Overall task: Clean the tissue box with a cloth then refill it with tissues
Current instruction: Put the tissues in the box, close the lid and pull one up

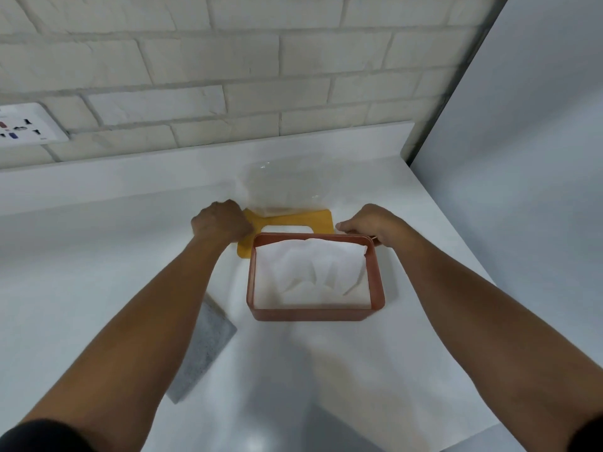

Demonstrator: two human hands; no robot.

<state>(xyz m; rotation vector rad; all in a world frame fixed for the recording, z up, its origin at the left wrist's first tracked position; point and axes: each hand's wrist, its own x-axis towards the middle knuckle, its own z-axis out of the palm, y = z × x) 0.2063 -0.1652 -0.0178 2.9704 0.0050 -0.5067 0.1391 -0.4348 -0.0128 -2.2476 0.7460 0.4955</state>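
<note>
Head view: the red box [315, 313] sits open on the white counter [98, 256], packed with white tissues [310, 275], and I judge the cleaning done and the refill all but finished. What is left, as I read it, is the lid [293, 220], a yellow plate with a slot cut in it, lying flat just behind the box and partly under a clear plastic wrapper [284, 187].

My left hand [222, 221] is curled in a loose fist at the lid's left end, knuckles up; whether the fingers have actually closed on the edge I cannot tell. My right hand [368, 225] reaches to the box's far right corner, fingertips pinched together at the rim or the lid's right end, and I cannot tell which it grips. Both forearms stretch forward, well apart, either side of the box.

The grey cloth [205, 350] lies flat beside my left forearm, untouched. The next move, I reckon, calls for lifting the lid clear of the wrapper, squaring it over the rim and drawing the top tissue through the slot.
</note>
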